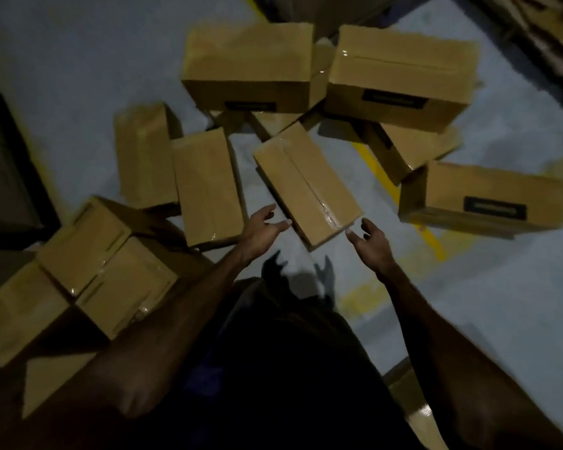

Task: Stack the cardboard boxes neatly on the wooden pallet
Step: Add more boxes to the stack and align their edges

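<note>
Brown cardboard box [307, 185] lies on floor [78, 76], taped, stiff, slick tape. My left hand [263, 226] and right hand [368, 238] open, apart, near its end. I guess light; grab both long sides.

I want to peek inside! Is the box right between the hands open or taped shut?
Shut. The box has its top flaps closed, with shiny clear tape running along the middle seam. Neither hand holds it yet.
</note>
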Demonstrator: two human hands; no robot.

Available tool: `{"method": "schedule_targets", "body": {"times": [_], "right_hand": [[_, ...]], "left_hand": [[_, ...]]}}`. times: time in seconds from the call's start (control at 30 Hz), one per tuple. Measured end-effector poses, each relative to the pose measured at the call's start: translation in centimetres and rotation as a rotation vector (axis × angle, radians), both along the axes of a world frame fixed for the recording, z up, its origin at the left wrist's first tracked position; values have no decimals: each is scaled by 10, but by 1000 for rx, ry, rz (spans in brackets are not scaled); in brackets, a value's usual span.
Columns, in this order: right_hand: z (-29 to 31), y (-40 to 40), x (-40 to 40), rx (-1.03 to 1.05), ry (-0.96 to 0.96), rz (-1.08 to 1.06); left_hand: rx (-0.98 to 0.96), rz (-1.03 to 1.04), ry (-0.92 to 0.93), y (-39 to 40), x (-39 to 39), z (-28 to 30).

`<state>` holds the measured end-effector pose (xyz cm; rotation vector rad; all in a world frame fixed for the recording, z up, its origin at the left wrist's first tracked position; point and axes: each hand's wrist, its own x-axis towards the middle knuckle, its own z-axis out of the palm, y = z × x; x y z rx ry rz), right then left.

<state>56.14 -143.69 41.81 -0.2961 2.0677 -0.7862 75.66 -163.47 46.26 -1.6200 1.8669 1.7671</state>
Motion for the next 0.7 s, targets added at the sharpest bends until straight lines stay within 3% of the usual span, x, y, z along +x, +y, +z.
{"method": "schedule_targets", "body": {"times": [0.23, 0.53, 0.7], "right_hand": [[-24, -66, -57, 98, -6, 200], [-75, -134, -134, 147, 5, 293], [-128, -155, -175, 209, -42, 395]], "left_hand": [[76, 196, -22, -25, -7, -46], [95, 78, -174, -58, -56, -130], [114, 267, -156, -60, -83, -169]]}}
